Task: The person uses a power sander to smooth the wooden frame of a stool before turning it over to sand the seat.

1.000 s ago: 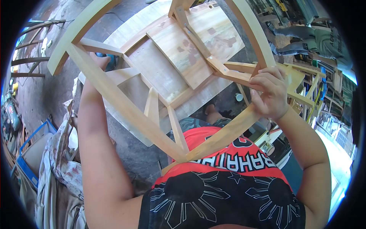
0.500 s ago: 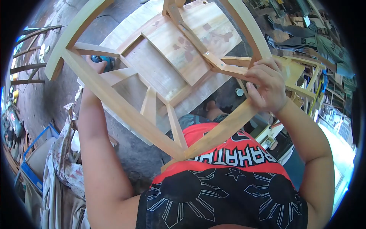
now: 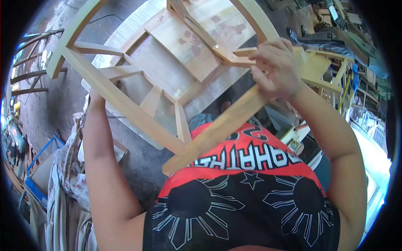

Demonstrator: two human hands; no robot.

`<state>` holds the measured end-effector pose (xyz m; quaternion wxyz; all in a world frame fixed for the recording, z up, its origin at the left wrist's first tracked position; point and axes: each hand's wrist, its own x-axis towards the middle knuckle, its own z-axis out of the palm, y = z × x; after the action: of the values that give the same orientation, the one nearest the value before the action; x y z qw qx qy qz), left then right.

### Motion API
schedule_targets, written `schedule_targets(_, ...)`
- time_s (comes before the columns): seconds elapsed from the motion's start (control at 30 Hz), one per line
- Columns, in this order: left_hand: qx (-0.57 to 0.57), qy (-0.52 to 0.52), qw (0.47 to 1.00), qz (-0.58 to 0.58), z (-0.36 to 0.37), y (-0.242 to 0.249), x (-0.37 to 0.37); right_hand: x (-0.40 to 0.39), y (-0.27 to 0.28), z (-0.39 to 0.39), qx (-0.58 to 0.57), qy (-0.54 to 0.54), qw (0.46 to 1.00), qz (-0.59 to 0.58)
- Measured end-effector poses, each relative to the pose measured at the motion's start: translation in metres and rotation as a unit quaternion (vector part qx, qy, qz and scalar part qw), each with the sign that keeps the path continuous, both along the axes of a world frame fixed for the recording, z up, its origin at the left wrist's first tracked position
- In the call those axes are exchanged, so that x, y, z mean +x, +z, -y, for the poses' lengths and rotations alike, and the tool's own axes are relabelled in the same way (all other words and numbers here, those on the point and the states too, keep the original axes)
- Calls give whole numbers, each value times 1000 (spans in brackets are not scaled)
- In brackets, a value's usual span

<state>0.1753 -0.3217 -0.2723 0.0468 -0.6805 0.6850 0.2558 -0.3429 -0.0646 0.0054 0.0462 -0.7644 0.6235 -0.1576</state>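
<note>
An unfinished wooden furniture frame (image 3: 125, 102) with slanted struts fills the view in front of my body. My right hand (image 3: 278, 69) is closed around its right corner, where the rails meet. Behind the left rail is my left hand (image 3: 97, 93). Its fingers are hidden, so what it holds does not show. Beyond the struts, a flat wooden panel (image 3: 199, 52) with reddish-brown blotches is framed by rails. A jointed rail (image 3: 197, 29) with screw heads crosses above it. The near end of the frame's lower rail (image 3: 222, 127) lies close against my red and black shirt.
A pale, curved-edge board (image 3: 121, 31) lies under the frame. Crumpled cloth (image 3: 69, 175) and a blue-edged panel (image 3: 35, 184) are at lower left. Dark curved wooden pieces (image 3: 33, 77) stand at far left. Another person's legs (image 3: 318, 39) and a pale wooden frame (image 3: 322, 69) are at right.
The frame and my right hand have shifted left and upward, while the frame's near corner has swung left. My left hand has slipped behind the rail; the blue tool it held is hidden now.
</note>
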Motion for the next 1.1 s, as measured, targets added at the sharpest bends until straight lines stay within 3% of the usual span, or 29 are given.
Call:
schedule_targets(0.13,61,-92,991,74,-91,5,48,-3,-5,-3,-12,-3,1000,27)
schedule_targets(0.23,121,-2,988,96,-193,65,52,-5,-8,-5,-19,-3,999,38)
schedule_targets(0.37,152,26,983,95,-332,93,49,-6,-8,-6,-52,3,995,80)
schedule_targets(0.43,27,-245,968,41,-399,79,55,-11,-11,-7,-66,10,991,115)
schedule_targets(0.47,182,-38,980,66,-414,122,2,-14,-13,-7,-79,17,987,135)
schedule_targets(0.53,140,-7,989,47,-444,135,-50,-19,-20,-4,-106,35,978,176)
schedule_targets(0.6,69,-3,998,4,-474,130,-86,-30,-27,-4,8,25,929,368)
schedule_targets(0.67,27,-4,1000,-12,-485,123,-130,-28,-28,-18,-119,-6,867,485)
schedule_targets(0.73,11,18,999,-31,-484,124,-186,-38,-25,-62,-127,35,869,477)
schedule_targets(0.77,-6,36,999,-40,-481,125,-216,-50,-28,-88,-148,155,878,429)
schedule_targets(0.8,-23,54,997,-49,-478,123,-245,-54,-41,-122,-7,197,867,457)
schedule_targets(0.87,-43,79,992,-83,-468,123,-304,-60,-47,-167,321,145,873,337)
schedule_targets(0.9,-47,87,989,-108,-461,126,-334,-65,-88,-181,363,145,866,311)
schedule_targets(0.97,-52,92,984,-143,-449,127,-387,-81,-119,-186,460,80,845,259)
schedule_targets(1.1,27,188,949,-253,-429,130,-465,-112,-109,-183,477,2,826,300)
